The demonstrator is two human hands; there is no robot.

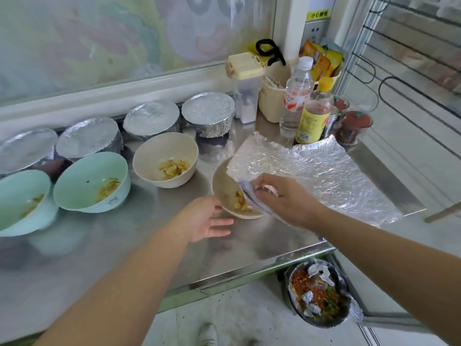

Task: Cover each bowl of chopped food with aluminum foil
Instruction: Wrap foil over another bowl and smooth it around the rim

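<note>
A beige bowl [224, 186] of chopped yellow food sits near the steel counter's front edge. My right hand [284, 198] grips the near-left corner of a crinkled aluminum foil sheet [311, 171], which overlaps the bowl's right half and spreads to the right. My left hand [207, 218] rests open against the bowl's left side. Uncovered are another beige bowl [166, 159] and two mint-green bowls [92, 182] [22, 201], all with chopped food. Several foil-covered bowls [208, 113] [151, 119] [88, 136] stand in a row behind them.
Bottles [314, 113] [296, 96], a lidded container [245, 86], a beige tub [272, 98] and small jars [354, 126] crowd the counter's back right. A wire rack [404, 61] rises on the right. Below the counter edge [249, 273] sits a foil-lined bin [321, 295] with scraps.
</note>
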